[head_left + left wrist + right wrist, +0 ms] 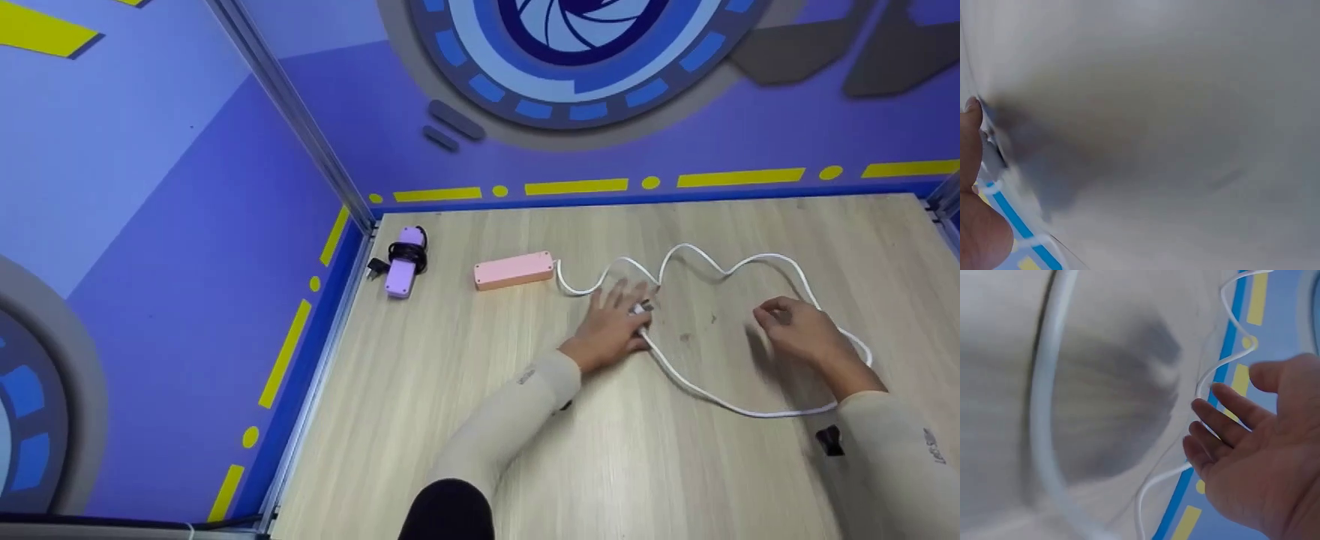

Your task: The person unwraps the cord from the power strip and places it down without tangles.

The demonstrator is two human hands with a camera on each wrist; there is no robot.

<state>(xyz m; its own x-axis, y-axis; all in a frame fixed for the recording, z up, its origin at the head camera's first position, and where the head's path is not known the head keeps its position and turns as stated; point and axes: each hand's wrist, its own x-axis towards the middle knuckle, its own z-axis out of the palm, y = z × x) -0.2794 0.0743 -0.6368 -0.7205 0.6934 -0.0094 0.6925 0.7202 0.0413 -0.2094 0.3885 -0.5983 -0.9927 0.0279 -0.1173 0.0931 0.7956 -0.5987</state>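
Note:
In the head view my left hand [611, 330] is low over the tabletop, its blurred fingers spread and extended. A white plug [641, 308] with grey prongs shows at its index finger, and the white cable [697, 388] runs from there past the thumb. In the left wrist view, the plug [994, 160] appears just beyond the thumb. The cable loops across the table to a pink power strip [514, 271]. Inside the loop's right side, my right hand [802, 330] hovers above the table with loosely curled fingers and nothing in them, as the right wrist view shows.
A purple power strip [401, 277] wrapped in its black cord lies at the far left, with its black plug [377, 268] beside it. A small black object [829, 440] is next to the right sleeve. Blue-purple panels [337, 165] wall the table's back and left.

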